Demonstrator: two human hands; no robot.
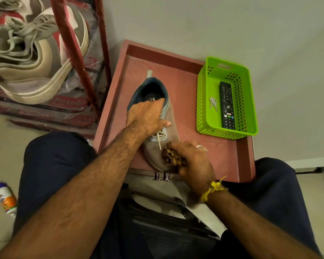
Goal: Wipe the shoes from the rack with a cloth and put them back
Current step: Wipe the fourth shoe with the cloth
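Observation:
A grey and blue sneaker lies on a pink tabletop, heel away from me, toe near the front edge. My left hand grips it over the laces, with fingers curled into the shoe's opening. My right hand holds a brown patterned cloth bunched in its fingers and presses it on the toe of the sneaker. Beige sneakers sit on the red-framed rack at the left.
A green plastic basket at the table's right holds a black remote and keys. A small bottle lies on the floor at the left. My knees flank the table's front edge.

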